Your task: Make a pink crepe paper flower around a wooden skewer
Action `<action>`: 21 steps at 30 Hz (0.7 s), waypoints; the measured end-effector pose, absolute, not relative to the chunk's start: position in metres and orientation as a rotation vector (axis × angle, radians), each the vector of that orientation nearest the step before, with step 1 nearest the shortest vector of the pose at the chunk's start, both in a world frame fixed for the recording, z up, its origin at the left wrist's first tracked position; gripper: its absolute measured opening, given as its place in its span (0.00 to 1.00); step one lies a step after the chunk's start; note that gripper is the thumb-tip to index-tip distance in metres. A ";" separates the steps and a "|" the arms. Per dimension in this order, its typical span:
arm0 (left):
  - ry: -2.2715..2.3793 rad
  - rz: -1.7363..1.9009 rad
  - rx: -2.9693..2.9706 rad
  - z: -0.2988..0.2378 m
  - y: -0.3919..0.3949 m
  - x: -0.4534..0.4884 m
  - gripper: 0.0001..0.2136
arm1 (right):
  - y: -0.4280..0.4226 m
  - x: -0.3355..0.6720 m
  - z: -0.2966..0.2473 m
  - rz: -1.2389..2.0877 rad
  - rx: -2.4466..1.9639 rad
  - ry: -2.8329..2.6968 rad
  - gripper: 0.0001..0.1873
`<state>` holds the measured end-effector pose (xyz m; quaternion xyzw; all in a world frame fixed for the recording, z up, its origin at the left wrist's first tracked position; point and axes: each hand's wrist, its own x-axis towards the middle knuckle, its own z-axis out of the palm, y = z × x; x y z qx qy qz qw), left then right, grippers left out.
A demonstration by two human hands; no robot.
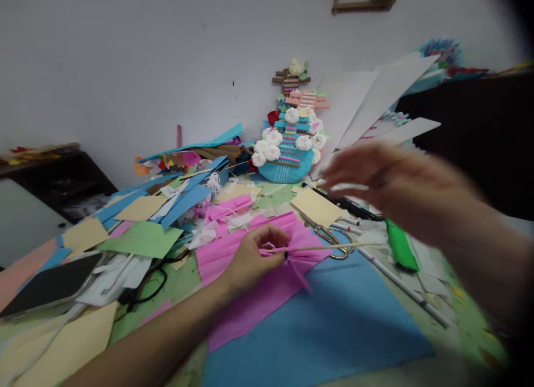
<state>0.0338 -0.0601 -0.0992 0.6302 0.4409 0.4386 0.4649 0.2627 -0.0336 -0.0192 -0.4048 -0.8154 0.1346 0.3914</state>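
My left hand (256,256) pinches a thin wooden stick (334,246) together with gathered pink crepe paper (237,309). The stick points to the right, and the pink paper spreads out under and around my fingers. Raised at the right, my right hand (384,173) is blurred by motion; its fingers are stretched out, with nothing visible in them. Under the pink paper lies a blue paper sheet (334,331). Gold-handled scissors (342,248) rest just behind the stick, next to a cream paper square (317,207).
Paper pieces, including a green sheet (144,238), crowd the left side. A dark flat device (50,284) lies there too. A bright green object (401,247) and a long white rod (406,287) lie at right. A decorated blue guitar-like craft (287,167) leans against the wall.
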 end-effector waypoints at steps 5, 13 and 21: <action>1.068 1.049 1.567 -0.097 -0.064 0.039 0.07 | -0.048 0.243 -0.069 0.351 -0.973 -2.554 0.08; 1.127 1.013 1.553 -0.095 -0.070 0.046 0.06 | -0.056 0.237 -0.107 0.094 -0.897 -2.506 0.13; 0.912 1.073 1.265 -0.101 -0.065 0.041 0.11 | -0.059 0.241 -0.113 0.037 -0.689 -2.399 0.13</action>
